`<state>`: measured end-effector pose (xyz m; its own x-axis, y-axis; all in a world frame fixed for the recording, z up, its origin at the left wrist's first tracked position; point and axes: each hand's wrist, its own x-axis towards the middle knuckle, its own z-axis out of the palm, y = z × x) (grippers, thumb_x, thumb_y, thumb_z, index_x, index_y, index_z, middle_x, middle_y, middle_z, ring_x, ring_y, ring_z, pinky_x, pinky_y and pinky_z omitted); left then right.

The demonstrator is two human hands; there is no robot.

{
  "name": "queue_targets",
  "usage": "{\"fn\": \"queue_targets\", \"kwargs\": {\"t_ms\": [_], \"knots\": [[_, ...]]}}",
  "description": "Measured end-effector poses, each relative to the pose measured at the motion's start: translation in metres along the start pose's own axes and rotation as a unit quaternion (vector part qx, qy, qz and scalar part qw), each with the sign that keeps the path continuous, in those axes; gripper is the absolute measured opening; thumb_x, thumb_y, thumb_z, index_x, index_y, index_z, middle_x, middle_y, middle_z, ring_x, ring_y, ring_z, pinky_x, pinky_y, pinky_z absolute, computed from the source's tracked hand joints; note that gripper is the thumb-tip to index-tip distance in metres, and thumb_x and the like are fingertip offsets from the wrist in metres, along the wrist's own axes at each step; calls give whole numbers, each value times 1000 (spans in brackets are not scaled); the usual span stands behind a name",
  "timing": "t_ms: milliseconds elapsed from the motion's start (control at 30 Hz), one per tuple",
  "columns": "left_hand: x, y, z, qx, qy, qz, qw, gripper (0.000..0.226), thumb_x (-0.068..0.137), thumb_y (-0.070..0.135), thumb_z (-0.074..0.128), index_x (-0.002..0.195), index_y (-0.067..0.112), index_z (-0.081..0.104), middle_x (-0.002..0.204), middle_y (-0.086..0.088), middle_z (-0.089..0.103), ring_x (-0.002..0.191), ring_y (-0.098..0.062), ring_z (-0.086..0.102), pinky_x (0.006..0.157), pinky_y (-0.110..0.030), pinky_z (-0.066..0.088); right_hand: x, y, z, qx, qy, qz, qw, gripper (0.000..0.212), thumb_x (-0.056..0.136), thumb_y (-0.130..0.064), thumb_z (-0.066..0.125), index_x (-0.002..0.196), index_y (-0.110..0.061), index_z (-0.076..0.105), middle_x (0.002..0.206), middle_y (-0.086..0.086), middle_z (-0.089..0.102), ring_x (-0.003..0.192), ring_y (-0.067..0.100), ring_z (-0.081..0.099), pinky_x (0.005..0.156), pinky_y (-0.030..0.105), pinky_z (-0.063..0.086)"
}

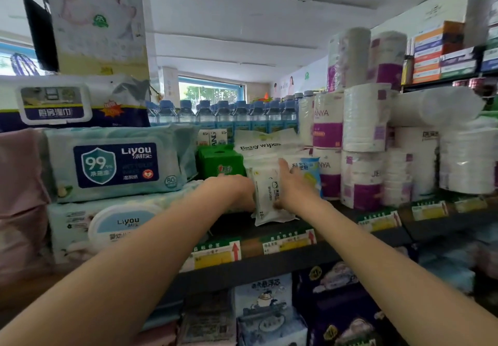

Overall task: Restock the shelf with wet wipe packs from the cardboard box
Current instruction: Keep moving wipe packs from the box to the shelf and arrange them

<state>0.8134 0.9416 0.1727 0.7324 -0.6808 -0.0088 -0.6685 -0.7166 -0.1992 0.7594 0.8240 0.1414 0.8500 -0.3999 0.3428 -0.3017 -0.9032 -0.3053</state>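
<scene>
A dark shelf [296,259] runs across the shop, with yellow and green price tags [215,254] along its front edge. On its right side stand tall stacks of white toilet paper rolls [363,146] with purple labels. On the left lie big blue packs of wipes [116,162], one on top of another. A row of water bottles [223,114] with blue caps stands far at the back.

Two bare arms reach up and forward from the bottom corners, both stretched nearly straight, and they meet in the middle of the shelf.

Between them stands a small white wet wipe pack [265,197], upright on the shelf, just in front of a green box [219,162] and a white bag that says "Baby wipes" [265,143]. A small pack with blue and yellow on it [310,167] stands just beside it on the right.

The left hand [231,189] is on the left side of the white pack, knuckles up, with its fingers bent down and touching the pack's edge. You cannot tell if it grips the pack.

The right hand [292,186] lies on the front right side of the pack. Its fingers are straight and point up and back, pressing flat on it.
</scene>
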Motion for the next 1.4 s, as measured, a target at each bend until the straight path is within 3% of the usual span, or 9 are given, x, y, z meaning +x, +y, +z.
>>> {"fn": "queue_targets", "kwargs": {"t_ms": [133, 267, 467, 700, 867, 1000, 1200, 1300, 1400], "knots": [[10, -1, 9, -47, -9, -24, 999, 72, 83, 36, 60, 144, 15, 27, 142, -7, 43, 120, -27, 49, 104, -40, 42, 3, 0, 4, -12, 15, -22, 1000, 94, 81, -9, 68, 147, -21, 2, 143, 15, 27, 120, 34, 48, 93, 40, 45], [5, 5, 6, 19, 25, -24, 999, 63, 88, 33, 55, 142, 11, 32, 151, -5, 27, 125, -30, 42, 101, -42, 41, 5, -4, 4, -33, 18, -23, 999, 87, 85, -8, 62, 147, -19, 3, 143, 18, 24, 116, 36, 50, 88, 39, 46], [-18, 14, -7, 60, 169, -41, 983, 30, 90, 27, 48, 114, 11, 55, 123, -9, 54, 116, -28, 47, 97, -40, 36, -4, -5, -8, -72, 13, -8, 997, 71, 86, -11, 60, 142, -17, 16, 137, 17, 31, 112, 36, 53, 77, 37, 44], [-47, 39, -3, 18, 199, 67, 978, 35, 91, 28, 46, 122, 13, 54, 130, -9, 51, 122, -31, 45, 102, -44, 32, -55, 8, -43, -54, -37, 2, 998, 39, 86, -25, 61, 122, -13, 50, 125, 10, 51, 112, 26, 53, 87, 33, 44], [-87, 69, 4, -31, 250, 192, 949, 35, 93, 34, 43, 116, 12, 58, 123, -8, 56, 115, -27, 52, 100, -42, 34, -126, 15, -71, -8, 56, 16, 998, 23, 87, -17, 60, 108, -9, 62, 107, 9, 58, 101, 21, 54, 80, 26, 40], [-133, 109, 21, -76, 248, 306, 916, 31, 93, 27, 45, 117, 12, 55, 119, -10, 56, 110, -30, 55, 93, -41, 40, -211, 16, -84, -12, 57, 119, 991, 22, 88, -21, 59, 108, -11, 62, 102, 5, 59, 98, 21, 56, 69, 24, 38], [-248, 196, 108, -7, 76, 503, 861, 40, 93, 26, 44, 131, 14, 44, 134, -11, 40, 120, -34, 47, 95, -46, 38, -413, 37, -44, 28, -48, 329, 943, 32, 89, -21, 59, 119, -10, 58, 115, 6, 60, 103, 19, 55, 72, 19, 37], [-325, 245, 161, 69, 30, 586, 807, 37, 93, 22, 44, 129, 15, 46, 135, -8, 42, 126, -30, 46, 101, -50, 33, -539, 43, -26, 34, -119, 447, 886, 32, 91, -21, 57, 121, -12, 57, 118, 5, 59, 104, 20, 59, 84, 25, 47], [-401, 289, 203, 73, 14, 661, 746, 35, 94, 16, 41, 128, 13, 46, 131, -9, 44, 124, -29, 47, 100, -47, 33, -662, 42, -12, 79, -127, 559, 816, 17, 92, -21, 55, 108, -18, 56, 98, 1, 61, 81, 15, 62, 69, 26, 50]]}}
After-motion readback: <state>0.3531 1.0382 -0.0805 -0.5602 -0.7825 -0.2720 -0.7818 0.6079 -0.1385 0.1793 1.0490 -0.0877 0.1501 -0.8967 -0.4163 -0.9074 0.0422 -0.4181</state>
